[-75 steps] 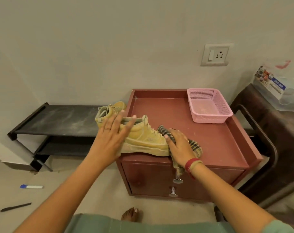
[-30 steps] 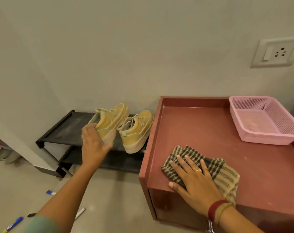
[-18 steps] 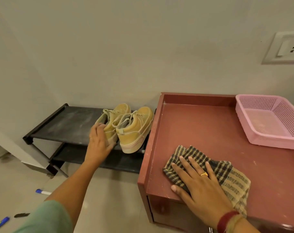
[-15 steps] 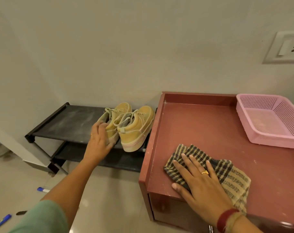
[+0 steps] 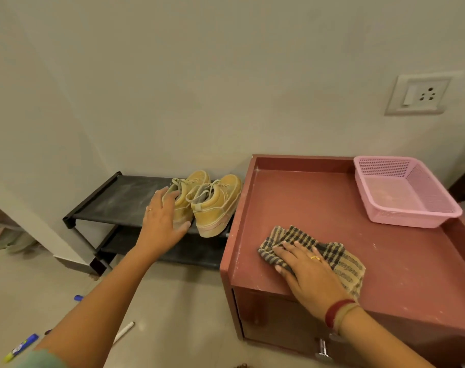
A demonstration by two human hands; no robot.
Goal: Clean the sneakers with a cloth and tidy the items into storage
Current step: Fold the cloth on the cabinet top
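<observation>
Fingers (image 5: pixel 287 254) of the right hand (image 5: pixel 305 274) lie flat on the soft checked cloth (image 5: pixel 341 261), likely bunchable anywhere, at the front of the cabinet worktop (image 5: pixel 319 203), while the left hand (image 5: pixel 161 227), spread and gripping nothing, touches the light, firm-heeled sneakers (image 5: pixel 212 205) just left of it.

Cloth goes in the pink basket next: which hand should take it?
Right hand: it lies flat on the checked cloth, near the pink basket. The left hand is over at the sneakers.

yellow sneakers (image 5: pixel 212 203), checked cloth (image 5: pixel 332 254), pink basket (image 5: pixel 425 216)
</observation>
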